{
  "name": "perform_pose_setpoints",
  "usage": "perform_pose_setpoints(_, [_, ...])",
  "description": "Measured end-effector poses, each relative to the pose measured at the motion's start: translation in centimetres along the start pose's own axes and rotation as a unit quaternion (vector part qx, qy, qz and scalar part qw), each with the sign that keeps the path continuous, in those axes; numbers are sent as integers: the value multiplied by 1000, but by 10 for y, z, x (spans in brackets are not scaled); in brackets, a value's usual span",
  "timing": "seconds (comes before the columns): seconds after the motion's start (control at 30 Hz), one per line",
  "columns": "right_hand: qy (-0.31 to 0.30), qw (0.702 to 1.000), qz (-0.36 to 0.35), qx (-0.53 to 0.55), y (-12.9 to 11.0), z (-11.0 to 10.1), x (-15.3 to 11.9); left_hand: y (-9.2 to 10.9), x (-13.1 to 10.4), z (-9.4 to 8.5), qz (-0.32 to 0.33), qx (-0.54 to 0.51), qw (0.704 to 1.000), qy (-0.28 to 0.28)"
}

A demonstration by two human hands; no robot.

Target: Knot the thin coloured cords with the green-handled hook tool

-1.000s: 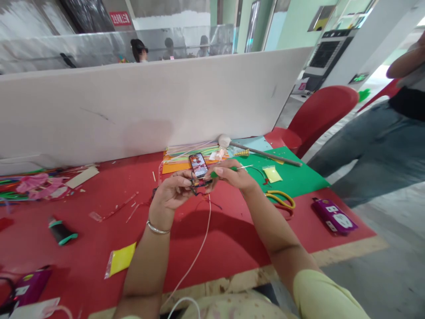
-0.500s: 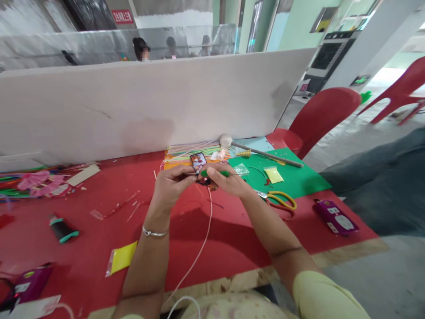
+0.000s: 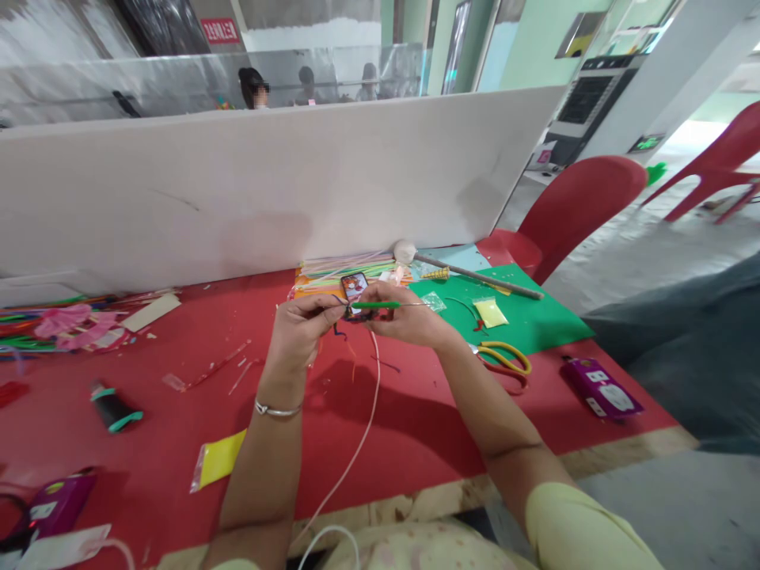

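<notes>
In front of me, my right hand [image 3: 407, 321] grips a slim tool with a green middle and thin metal ends, which looks like a crochet hook [image 3: 380, 305]. The fingers of my left hand [image 3: 302, 326] are pinched at the hook's left end on a small dark piece of yarn work. A dark strand [image 3: 339, 332] dangles below the fingertips. The fingers partly cover the piece, so its shape cannot be made out. Just behind the hands, a phone [image 3: 355, 285] with a lit screen lies on the table.
Red-and-yellow-handled pliers or scissors [image 3: 504, 358] lie right, near a yellow packet [image 3: 490, 313] on a green sheet [image 3: 549, 321]. A purple box [image 3: 601, 388] sits near the right edge. Left are a black-and-teal tool [image 3: 114, 409] and another yellow packet [image 3: 221, 459]. A white partition [image 3: 267, 190] stands behind.
The right fingers have shifted on the hook, so more of its green handle shows, level between the hands. The dark strand now hangs free below the left fingers.
</notes>
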State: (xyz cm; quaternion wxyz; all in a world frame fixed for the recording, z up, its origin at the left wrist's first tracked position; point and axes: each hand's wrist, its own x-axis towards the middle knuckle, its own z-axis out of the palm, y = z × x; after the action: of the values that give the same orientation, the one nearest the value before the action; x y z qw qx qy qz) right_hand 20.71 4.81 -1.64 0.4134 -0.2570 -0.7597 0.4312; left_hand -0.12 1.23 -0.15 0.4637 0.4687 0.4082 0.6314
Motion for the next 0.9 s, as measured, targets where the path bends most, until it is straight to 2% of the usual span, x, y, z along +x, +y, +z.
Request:
perform_pose_setpoints(0.07, [11,1000,-18,-6,-6,-3,0,-3,1,-1,17,35,999,-5])
perform_pose_setpoints(0.1, [14,999,-14,26,-8,-1,0,-4,1,-2,27,50,998,-10])
perform_pose_setpoints(0.17, [18,991,24,131,-9,5,1,-6,2,-3,48,74,996,-20])
perform_pose_setpoints(0.23, [17,967,81,240,-6,13,3,-7,2,-3,65,94,993,-29])
perform_pose_setpoints(0.33, [-26,939,141,313,0,19,6,-6,1,-2,69,108,990,-56])
perform_pose_setpoints(0.4, [-44,948,135,285,3,19,6,-4,0,-1,64,105,989,-77])
perform_pose_setpoints(0.57, [-19,981,93,170,0,16,5,-3,-1,3,76,108,986,-102])
perform_pose_setpoints(0.7, [17,989,86,122,-4,17,5,-5,1,3,130,140,978,-88])
perform_pose_setpoints(0.8, [49,992,56,103,-10,16,4,-8,2,2,177,171,966,-73])
perform_pose_setpoints(0.9, [57,993,27,103,-14,13,3,-10,3,1,173,180,967,-58])
